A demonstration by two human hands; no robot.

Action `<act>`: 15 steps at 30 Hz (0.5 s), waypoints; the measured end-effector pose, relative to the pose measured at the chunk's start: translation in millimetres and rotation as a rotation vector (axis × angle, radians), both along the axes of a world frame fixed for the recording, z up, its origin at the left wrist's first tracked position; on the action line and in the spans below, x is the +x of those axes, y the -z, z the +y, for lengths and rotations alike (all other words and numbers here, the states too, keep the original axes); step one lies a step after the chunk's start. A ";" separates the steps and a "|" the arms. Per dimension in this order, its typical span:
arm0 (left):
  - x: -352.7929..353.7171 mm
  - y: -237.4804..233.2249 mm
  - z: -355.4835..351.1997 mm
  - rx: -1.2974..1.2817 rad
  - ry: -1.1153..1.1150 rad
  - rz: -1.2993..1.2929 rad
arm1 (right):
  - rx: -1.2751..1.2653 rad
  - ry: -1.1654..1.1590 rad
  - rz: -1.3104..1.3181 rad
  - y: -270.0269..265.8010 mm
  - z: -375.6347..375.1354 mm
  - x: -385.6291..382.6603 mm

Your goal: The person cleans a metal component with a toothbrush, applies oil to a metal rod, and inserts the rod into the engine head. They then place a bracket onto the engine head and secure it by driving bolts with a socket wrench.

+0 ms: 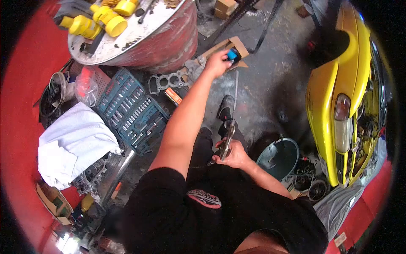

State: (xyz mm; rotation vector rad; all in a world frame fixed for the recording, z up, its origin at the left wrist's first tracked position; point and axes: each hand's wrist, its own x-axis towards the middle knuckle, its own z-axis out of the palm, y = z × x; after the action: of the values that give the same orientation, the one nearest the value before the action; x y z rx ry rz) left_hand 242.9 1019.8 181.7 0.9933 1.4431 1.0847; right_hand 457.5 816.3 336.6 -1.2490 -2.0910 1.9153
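My left hand point(216, 64) is stretched forward over an open cardboard box point(237, 42). Its fingers are closed around a small blue and black object point(231, 55), whose kind I cannot make out. Close to my body, my right hand point(236, 155) grips a long, shiny grey metal part point(228, 139), held roughly upright. A flat engine gasket point(168, 81) with round holes lies on the floor left of the box. Beside it is a small orange and white carton point(173, 96).
A blue socket set case point(130, 111) lies open at left near a white cloth point(76, 142). Yellow bottles point(109, 21) stand on a drum point(160, 46). At right are a dark basin point(278, 158) and a yellow car front point(323, 97).
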 end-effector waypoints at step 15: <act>20.9 -121.7 -280.4 -0.200 0.120 -0.159 | 0.185 -0.546 -0.149 12.6 61.6 -39.2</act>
State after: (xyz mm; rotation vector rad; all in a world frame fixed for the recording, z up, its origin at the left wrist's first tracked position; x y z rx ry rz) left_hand 263.8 739.4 303.4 0.8219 1.3169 0.8929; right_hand 418.2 877.9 324.0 -0.8660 -2.8432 1.7710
